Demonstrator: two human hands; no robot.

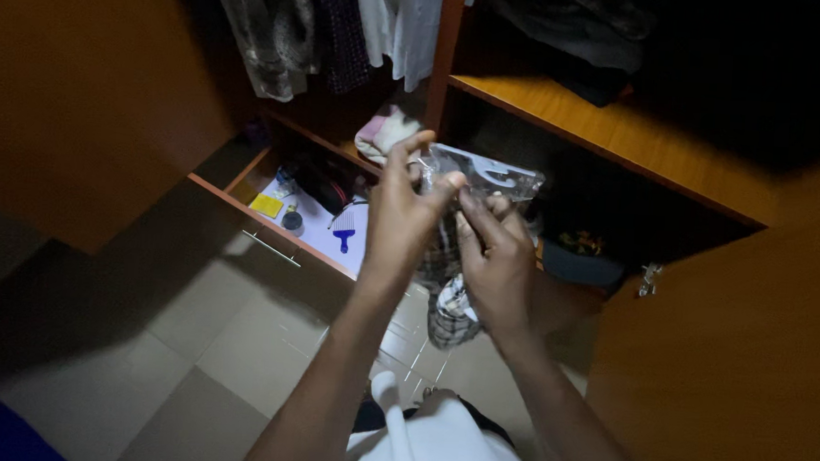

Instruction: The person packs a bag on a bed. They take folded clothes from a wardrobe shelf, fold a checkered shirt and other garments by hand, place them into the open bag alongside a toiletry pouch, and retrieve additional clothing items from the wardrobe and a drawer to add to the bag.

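Both of my hands are raised in front of an open wardrobe. My left hand (401,216) pinches the top edge of a clear plastic bag (488,177) between thumb and fingers. My right hand (494,263) grips the same bag lower down, fingers curled around it. A checked cloth (449,319) hangs out of the bag below my hands, over the tiled floor.
An open drawer (243,208) at the lower left holds a blue comb (344,232), a yellow item and small jars. Clothes hang above (327,30). A wooden shelf (621,134) runs on the right, and open wardrobe doors stand on both sides.
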